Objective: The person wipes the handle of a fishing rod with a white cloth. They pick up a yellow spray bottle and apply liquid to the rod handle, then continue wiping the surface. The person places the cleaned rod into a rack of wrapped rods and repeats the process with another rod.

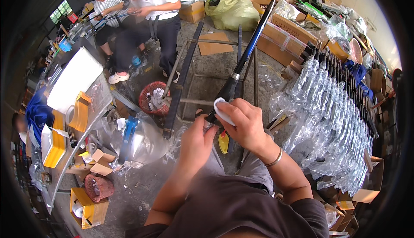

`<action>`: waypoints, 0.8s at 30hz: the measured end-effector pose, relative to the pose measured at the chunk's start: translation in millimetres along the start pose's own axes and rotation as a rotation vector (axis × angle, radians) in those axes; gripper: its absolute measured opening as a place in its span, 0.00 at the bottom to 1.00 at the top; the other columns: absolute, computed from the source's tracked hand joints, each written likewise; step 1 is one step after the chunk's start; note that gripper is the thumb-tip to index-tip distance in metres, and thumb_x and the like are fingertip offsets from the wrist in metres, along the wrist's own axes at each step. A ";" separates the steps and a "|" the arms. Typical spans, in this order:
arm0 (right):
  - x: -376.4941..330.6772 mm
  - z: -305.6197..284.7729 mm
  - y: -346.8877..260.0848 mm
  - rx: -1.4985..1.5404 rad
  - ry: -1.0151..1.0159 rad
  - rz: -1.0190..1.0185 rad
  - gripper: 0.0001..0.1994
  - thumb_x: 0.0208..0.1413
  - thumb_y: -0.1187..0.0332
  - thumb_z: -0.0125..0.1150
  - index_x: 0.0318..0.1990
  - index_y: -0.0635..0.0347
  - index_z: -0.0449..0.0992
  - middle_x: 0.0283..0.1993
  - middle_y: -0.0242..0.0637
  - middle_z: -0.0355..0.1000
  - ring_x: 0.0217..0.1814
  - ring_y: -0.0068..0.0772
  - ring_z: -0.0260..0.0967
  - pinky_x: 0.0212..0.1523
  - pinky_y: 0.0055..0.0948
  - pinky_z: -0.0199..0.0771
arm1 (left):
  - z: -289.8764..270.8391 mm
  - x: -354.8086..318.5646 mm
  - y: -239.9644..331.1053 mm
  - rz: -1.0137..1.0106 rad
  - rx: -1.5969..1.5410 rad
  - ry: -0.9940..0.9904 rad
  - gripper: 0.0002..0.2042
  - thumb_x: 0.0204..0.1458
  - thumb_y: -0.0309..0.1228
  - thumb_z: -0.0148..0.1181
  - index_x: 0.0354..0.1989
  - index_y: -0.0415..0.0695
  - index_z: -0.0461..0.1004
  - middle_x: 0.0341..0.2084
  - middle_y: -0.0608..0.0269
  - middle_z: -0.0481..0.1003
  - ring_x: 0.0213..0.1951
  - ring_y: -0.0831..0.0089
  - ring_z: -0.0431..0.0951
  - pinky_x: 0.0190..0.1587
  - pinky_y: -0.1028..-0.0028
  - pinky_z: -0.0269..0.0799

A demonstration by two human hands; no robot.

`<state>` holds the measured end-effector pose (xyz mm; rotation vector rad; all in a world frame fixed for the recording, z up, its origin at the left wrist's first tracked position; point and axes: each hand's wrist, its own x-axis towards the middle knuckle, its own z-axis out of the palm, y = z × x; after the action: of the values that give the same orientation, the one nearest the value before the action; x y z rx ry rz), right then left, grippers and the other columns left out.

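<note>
A long, glossy black and blue fishing rod (245, 59) slants from near my lap up and away to the right, its far part lying over a metal frame (202, 101). Around its thick near end, my left hand (196, 141) is closed, thumb and fingers pinching the black butt. My right hand (246, 123) is closed on a folded white cloth (223, 110), which it presses against the rod just above my left hand. Below the hands, between my knees, is a small yellow bottle (223, 143) with a red top.
Plastic-sleeved rods (327, 104) stand in a row at right. At left are a table (92, 121), a red basket (154, 99) and an open yellow box (89, 208). Two people (157, 13) handle rods at the far left. Cartons (282, 39) and a green sack (233, 12) lie beyond.
</note>
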<state>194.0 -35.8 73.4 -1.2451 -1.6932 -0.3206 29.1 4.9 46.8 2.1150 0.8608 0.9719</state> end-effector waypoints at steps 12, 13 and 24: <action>28.2 -22.2 25.4 -0.223 0.140 0.011 0.17 0.34 0.79 0.69 0.36 0.61 0.75 0.29 0.35 0.69 0.26 0.37 0.71 0.22 0.34 0.73 | -1.0 -3.2 7.4 0.046 0.167 0.062 0.16 0.53 0.27 0.63 0.48 0.36 0.70 0.29 0.48 0.75 0.28 0.50 0.77 0.31 0.62 0.71; 22.4 -17.0 22.8 -0.174 0.116 -0.001 0.16 0.35 0.79 0.69 0.36 0.61 0.75 0.29 0.35 0.69 0.26 0.37 0.71 0.22 0.34 0.73 | -2.4 -3.4 10.2 0.046 0.198 0.069 0.16 0.52 0.27 0.64 0.48 0.36 0.70 0.30 0.48 0.76 0.29 0.49 0.77 0.31 0.61 0.71; -0.3 2.9 -1.2 -0.084 0.021 -0.042 0.13 0.38 0.78 0.70 0.34 0.60 0.75 0.26 0.37 0.68 0.24 0.39 0.70 0.22 0.34 0.72 | 0.1 -2.5 -1.1 0.097 0.284 0.155 0.19 0.49 0.26 0.65 0.49 0.37 0.70 0.34 0.48 0.77 0.33 0.50 0.79 0.33 0.61 0.73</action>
<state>191.5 -34.5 72.1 -1.2640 -1.7048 -0.4333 27.6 3.5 45.0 2.3628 1.0324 1.1314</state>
